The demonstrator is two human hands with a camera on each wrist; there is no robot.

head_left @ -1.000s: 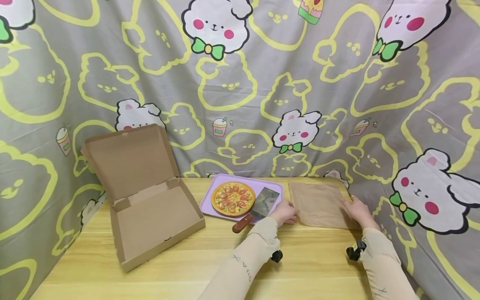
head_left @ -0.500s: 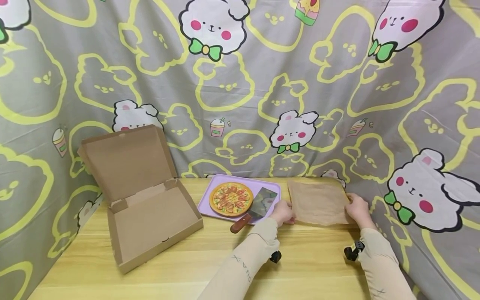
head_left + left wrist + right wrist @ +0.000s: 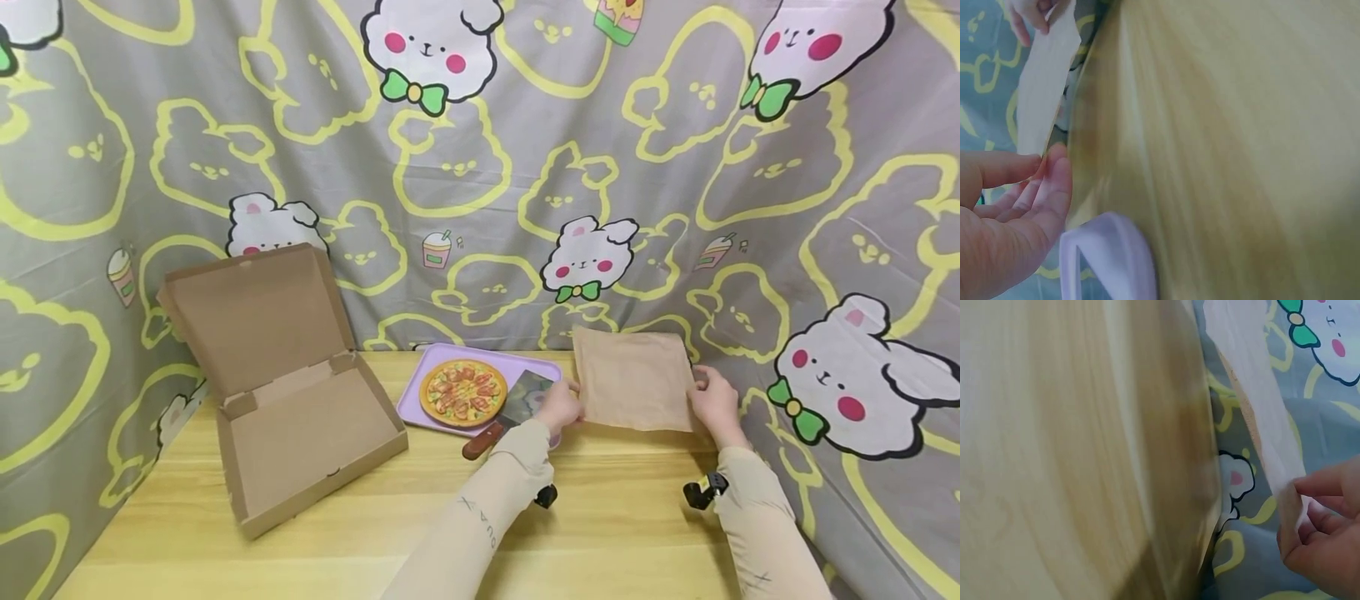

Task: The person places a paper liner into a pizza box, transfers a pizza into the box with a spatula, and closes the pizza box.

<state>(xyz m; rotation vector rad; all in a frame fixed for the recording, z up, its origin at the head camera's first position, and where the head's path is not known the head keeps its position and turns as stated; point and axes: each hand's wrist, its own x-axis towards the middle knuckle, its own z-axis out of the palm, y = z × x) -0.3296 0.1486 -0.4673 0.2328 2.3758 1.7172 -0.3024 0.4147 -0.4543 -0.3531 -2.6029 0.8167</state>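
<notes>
Both hands hold a square sheet of brown paper [image 3: 636,379] above the right part of the table. My left hand [image 3: 561,406] pinches its left edge between thumb and fingers, as the left wrist view shows the hand [image 3: 1013,219] doing. At the opposite edge, my right hand [image 3: 716,406] grips the paper, which the right wrist view shows bent between thumb and fingers of that hand [image 3: 1329,519]. Beside the left hand lies a pizza server [image 3: 483,440] with a brown handle and metal blade, partly covered by that hand. It rests on a purple tray [image 3: 411,408] with a toy-like pizza [image 3: 463,393].
An open cardboard pizza box [image 3: 300,446] stands at the left, its lid [image 3: 258,321] raised toward the curtain. A patterned curtain [image 3: 480,167] encloses the back and sides of the wooden table [image 3: 337,550].
The paper has risen from the table, its far edge now higher against the curtain. The right hand has closed on the right edge, and both hands have moved slightly upward. Box, tray and pizza stay put.
</notes>
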